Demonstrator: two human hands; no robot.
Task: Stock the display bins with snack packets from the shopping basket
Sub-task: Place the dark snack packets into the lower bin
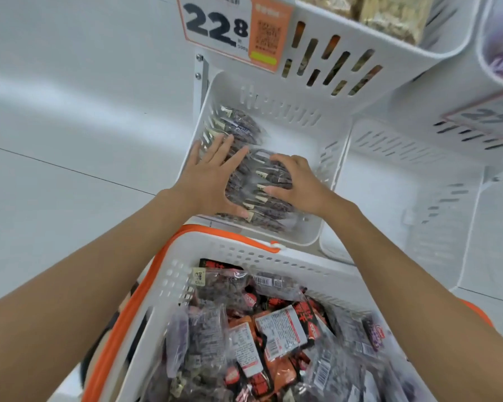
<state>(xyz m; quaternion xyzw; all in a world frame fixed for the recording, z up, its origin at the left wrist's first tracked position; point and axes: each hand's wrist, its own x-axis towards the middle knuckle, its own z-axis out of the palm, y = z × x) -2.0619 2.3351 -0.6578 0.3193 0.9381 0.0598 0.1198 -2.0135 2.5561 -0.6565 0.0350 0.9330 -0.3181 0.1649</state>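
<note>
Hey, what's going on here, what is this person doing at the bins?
A person is stocking a white display bin with dark snack packets. The left hand presses flat, fingers straight, on the row along the bin's left side. The right hand has a curled grip on a bunch of packets in the middle of the bin. The orange-trimmed shopping basket below holds many more packets.

- Display bin [288, 140]: white slotted plastic on the rack's lower tier, tilted with its opening facing up.
- Snack packets [262, 184]: clear wrappers with dark contents, packed on edge in a row along the bin's left side.
- Shopping basket [273, 262]: white with an orange rim, just below the bin, heaped with loose packets [276, 329].
</note>
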